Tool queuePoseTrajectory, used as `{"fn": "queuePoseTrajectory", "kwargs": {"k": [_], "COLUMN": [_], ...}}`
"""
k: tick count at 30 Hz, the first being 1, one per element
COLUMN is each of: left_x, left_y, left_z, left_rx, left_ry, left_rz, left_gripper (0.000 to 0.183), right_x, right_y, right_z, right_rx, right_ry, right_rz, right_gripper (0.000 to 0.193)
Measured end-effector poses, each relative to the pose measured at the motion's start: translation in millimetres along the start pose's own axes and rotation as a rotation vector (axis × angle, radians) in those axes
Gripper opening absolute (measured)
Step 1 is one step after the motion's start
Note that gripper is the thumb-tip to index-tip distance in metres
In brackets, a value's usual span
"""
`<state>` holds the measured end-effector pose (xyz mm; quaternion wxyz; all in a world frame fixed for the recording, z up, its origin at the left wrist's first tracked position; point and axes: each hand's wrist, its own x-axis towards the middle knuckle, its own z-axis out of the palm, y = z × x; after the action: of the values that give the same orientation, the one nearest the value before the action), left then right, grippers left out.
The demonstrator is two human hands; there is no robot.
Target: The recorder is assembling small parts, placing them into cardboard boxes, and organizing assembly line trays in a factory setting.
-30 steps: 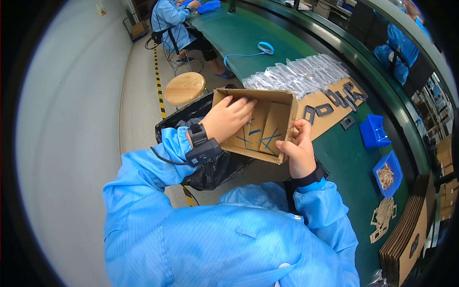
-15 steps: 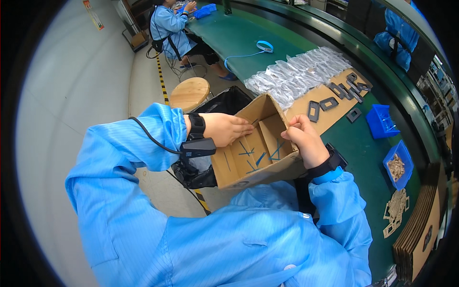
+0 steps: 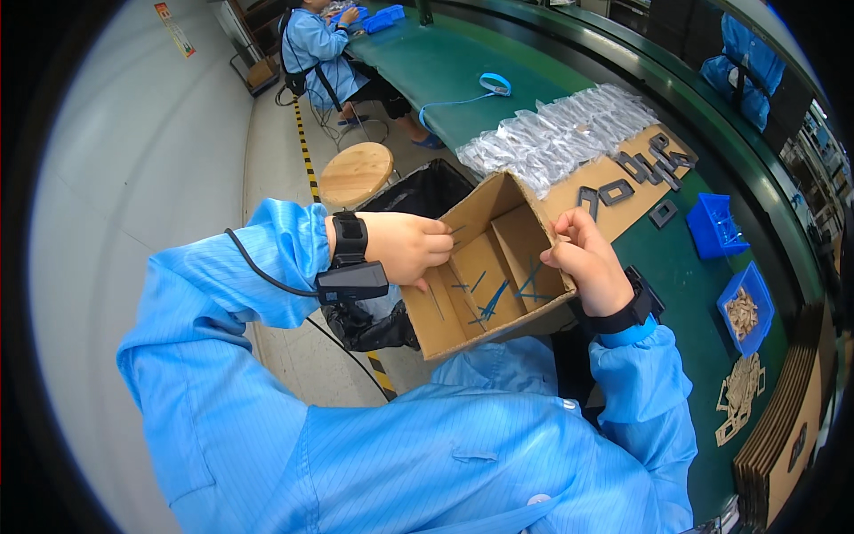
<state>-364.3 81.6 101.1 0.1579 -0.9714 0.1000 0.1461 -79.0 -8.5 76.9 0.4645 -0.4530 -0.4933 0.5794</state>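
- Now pinching one cardboard box [image 3: 487,253] with the right fingers [image 3: 578,224]
- Curling left fingers [image 3: 434,243] opposite; cannot tell if gripping
- Seeing two blue bins [image 3: 704,228] rightward of both

there is one held cardboard box [image 3: 523,238], one round wooden seat [image 3: 357,174] and, at the right, two blue bins [image 3: 704,233].

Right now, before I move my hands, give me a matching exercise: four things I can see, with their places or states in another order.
Things
1. right hand
2. wooden stool
3. thin blue strips
4. clear plastic bags

Places or states
A. standing on the floor
B. gripping the cardboard box
C. spread over the green table
D. lying inside the box

Pairs: 1-B, 2-A, 3-D, 4-C
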Motion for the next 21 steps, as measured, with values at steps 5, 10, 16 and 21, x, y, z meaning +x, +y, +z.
{"fn": "queuePoseTrajectory", "kwargs": {"k": [5, 10, 16, 21], "left_x": [11, 32, -5, -33], "left_y": [1, 16, -15, -4], "left_z": [10, 27, 3, -22], "left_rx": [0.364, 0.482, 0.387, 0.254], "left_ry": [-0.114, -0.265, 0.215, -0.010], "left_rz": [-0.081, -0.151, -0.208, -0.344], "left_gripper": [0.052, 0.053, 0.046, 0.060], "right_x": [-10, -18, -15, -14], "right_y": [-8, -10, 1, 2], "right_z": [2, 6, -5, 1], "right_rx": [0.042, -0.224, -0.085, -0.033], "right_ry": [-0.028, 0.011, 0.133, 0.204], "right_rz": [0.049, -0.100, -0.349, -0.422], "right_gripper": [0.040, 0.046, 0.046, 0.046]}}
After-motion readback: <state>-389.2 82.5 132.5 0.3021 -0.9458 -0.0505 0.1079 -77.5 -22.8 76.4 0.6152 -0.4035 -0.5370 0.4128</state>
